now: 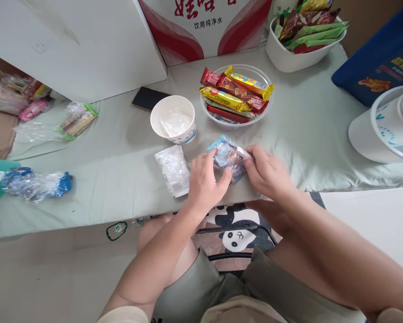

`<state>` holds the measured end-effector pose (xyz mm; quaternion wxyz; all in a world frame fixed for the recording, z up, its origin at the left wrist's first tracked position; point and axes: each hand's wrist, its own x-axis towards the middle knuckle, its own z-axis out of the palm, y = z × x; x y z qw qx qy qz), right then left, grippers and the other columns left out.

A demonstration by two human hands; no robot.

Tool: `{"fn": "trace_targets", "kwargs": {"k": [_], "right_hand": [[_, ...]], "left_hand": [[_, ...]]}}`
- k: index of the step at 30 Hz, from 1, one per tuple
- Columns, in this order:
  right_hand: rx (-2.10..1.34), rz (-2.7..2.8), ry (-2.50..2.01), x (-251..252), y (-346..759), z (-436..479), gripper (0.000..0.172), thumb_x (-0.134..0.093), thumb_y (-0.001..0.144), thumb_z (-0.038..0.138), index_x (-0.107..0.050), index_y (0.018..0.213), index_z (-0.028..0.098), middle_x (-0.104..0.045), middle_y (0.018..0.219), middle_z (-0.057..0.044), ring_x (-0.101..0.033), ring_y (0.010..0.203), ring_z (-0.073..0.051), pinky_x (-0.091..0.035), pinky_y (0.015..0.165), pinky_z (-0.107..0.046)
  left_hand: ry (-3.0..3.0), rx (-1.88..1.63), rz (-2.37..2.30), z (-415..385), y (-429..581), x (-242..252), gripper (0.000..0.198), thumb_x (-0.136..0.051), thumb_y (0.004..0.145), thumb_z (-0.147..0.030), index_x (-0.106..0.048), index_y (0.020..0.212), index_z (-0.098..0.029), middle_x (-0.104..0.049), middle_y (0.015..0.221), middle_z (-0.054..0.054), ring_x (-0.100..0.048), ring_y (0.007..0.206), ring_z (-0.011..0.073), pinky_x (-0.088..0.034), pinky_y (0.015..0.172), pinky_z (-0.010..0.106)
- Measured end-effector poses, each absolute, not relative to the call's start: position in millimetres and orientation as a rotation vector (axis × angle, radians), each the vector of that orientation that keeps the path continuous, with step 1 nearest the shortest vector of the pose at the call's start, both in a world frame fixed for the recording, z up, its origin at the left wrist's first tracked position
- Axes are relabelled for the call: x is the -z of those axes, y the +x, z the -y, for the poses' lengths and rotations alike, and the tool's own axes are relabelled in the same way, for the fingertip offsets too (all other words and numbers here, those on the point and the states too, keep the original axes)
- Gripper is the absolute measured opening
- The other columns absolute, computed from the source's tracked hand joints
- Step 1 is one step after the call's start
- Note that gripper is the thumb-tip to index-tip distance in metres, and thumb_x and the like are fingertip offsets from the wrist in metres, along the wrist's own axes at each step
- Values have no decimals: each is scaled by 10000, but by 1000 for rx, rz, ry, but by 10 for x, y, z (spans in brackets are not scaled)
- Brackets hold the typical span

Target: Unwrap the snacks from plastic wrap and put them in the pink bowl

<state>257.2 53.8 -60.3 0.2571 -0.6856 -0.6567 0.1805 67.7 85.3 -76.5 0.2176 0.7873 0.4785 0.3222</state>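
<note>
Blue packet [224, 154] on the bench [114, 179], head view: gripped between thumb and fingers of the left hand [204, 184], with a slim white tool [242, 153] pinched in the right hand [269, 172] above; seemingly unopened as yet, with clear plastic [174, 122] already in the nearby cup [187, 136].

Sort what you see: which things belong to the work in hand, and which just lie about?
In the work:
- bluish packet, under the left hand
- slim white tool, in the right hand

Seemingly lying about:
- black phone
- round bowl of snack bars
</note>
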Motion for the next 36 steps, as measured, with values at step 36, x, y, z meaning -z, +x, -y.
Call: {"fn": "trace_targets", "kwargs": {"k": [36], "right_hand": [[-510, 1806, -2142, 466, 2820, -447, 309, -505, 938, 433, -686, 801, 223, -689, 848, -85, -558, 682, -206, -343, 604, -336]], "left_hand": [[1604, -1423, -1297, -1097, 406, 848, 432, -494, 1054, -538, -426, 1417, -313, -569, 1446, 104, -632, 1305, 213, -570, 1068, 360]]}}
